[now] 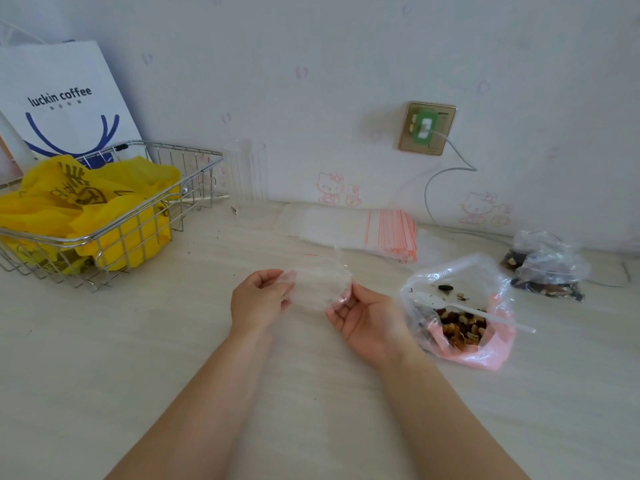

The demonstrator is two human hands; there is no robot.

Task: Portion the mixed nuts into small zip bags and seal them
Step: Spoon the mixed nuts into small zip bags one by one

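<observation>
An empty clear small zip bag [320, 284] with a red strip is held above the table between both hands. My left hand [258, 299] pinches its left edge and my right hand [367, 320] pinches its right edge. To the right lies an open clear and pink bag [485, 344] holding mixed nuts [462, 329], with a white plastic spoon [460, 308] resting in it. A stack of unused zip bags [360, 232] with red strips lies by the wall. Filled small bags of nuts [547, 271] sit at the far right.
A wire basket [104, 237] with yellow plastic bags [86, 202] stands at the left, a white paper coffee bag [65, 98] behind it. A clear cup [247, 178] stands by the wall. A wall socket [427, 128] feeds a cable [446, 171] down to the table.
</observation>
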